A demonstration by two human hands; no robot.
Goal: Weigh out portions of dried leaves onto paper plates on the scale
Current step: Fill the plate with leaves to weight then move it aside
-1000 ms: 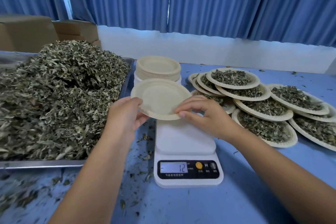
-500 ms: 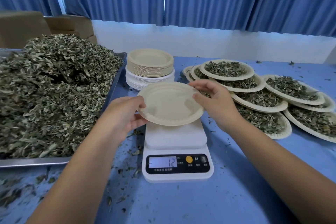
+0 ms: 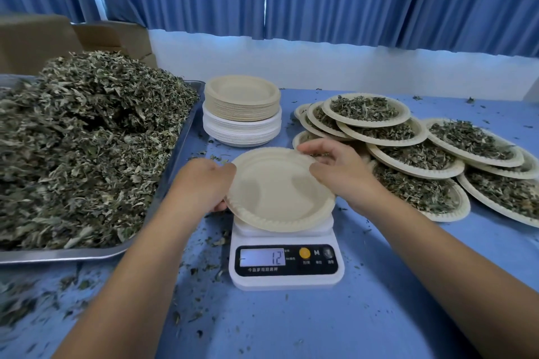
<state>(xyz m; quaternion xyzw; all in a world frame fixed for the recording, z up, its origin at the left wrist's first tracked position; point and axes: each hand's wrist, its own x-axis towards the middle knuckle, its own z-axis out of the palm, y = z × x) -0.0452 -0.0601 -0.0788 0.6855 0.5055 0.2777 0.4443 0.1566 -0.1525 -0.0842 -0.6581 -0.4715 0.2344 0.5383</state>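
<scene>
Blue curtains behind; blue table point(image 3: 379, 315) littered with leaf bits. Left hand point(image 3: 201, 183) grips left rim of empty paper plate point(image 3: 277, 192), fingers curled under. Right hand point(image 3: 338, 172) pinches upper right rim, fingers loosely bent. Plate at frame centre, over scale point(image 3: 285, 259); display reads 12. Steel tray point(image 3: 58, 255), left, heaped with dried leaves point(image 3: 87, 140). Stack of plates point(image 3: 242, 111) above centre. Filled plates point(image 3: 408, 154) overlap at right.

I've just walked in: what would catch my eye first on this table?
The huge heap of dried leaves on the metal tray at the left. In the middle, the left hand and right hand hold an empty paper plate over the white scale, which reads 12. At the right lie overlapping leaf-filled plates.
</scene>
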